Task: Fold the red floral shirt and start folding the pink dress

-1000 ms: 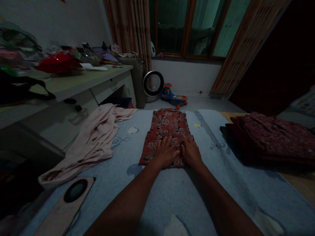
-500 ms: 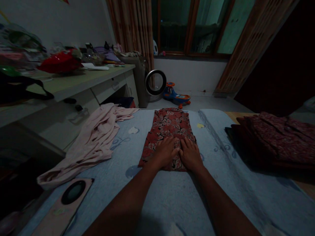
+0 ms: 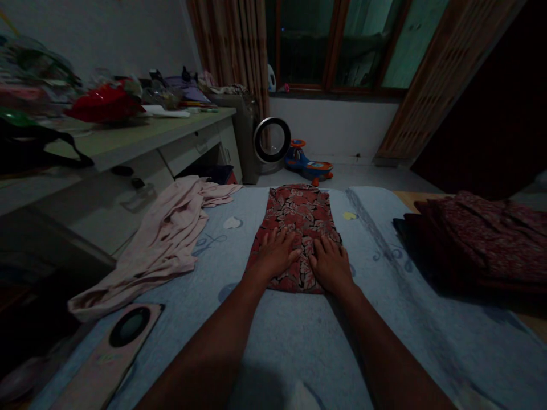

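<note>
A red garment with a dark and pale leaf pattern [image 3: 299, 208] lies folded into a narrow panel on the blue patterned bedsheet [image 3: 294, 341]. Flat on its left part rests my left hand [image 3: 277, 253], fingers spread. My right hand [image 3: 332, 263] presses on its right part near the edge, fingers stretched out and a little apart. Neither hand grips the fabric. Between them a strip of the leaf print shows. The exact kind of garment cannot be made out.
A crumpled pale pink garment [image 3: 166, 228] lies to the left, above a pink item with a dark oval [image 3: 130, 326]. At right is a stack of dark red clothes [image 3: 482, 245]. A cluttered desk [image 3: 171, 134] stands left; a ride-on toy [image 3: 307, 165] sits beyond the bed.
My left hand has slid left across the red garment, away from my right hand, and its fingers have spread. My right hand has stayed nearly in place.
</note>
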### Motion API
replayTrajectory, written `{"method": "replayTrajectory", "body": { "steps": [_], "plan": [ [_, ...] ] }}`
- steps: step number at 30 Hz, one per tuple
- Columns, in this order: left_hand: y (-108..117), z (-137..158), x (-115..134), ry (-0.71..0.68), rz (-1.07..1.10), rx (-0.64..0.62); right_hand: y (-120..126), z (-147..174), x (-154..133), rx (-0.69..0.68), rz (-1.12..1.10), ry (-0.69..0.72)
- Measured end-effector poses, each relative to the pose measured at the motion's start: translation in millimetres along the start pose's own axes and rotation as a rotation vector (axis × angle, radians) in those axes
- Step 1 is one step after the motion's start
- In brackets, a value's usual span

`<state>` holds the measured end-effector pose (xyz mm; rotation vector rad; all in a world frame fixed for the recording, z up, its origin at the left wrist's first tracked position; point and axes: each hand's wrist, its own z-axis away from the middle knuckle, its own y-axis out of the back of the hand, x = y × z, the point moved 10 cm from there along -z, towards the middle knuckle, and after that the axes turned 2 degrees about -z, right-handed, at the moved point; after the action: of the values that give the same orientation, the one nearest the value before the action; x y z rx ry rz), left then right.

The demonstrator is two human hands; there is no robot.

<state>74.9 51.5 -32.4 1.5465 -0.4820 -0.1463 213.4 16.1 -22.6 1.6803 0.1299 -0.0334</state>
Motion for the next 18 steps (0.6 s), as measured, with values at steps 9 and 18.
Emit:
{"method": "replayTrajectory", "body": {
  "steps": [9, 18],
  "plan": [
    [43.8, 2.3, 17.1, -0.072, 0.038, 0.154, 34.1, 3.1, -27.8, 0.063, -0.036, 0.149],
    [12.0, 5.1, 31.4, -0.128, 0.082, 0.076, 0.4, 3.2, -25.6, -0.006, -0.073, 0.187]
  ]
}}
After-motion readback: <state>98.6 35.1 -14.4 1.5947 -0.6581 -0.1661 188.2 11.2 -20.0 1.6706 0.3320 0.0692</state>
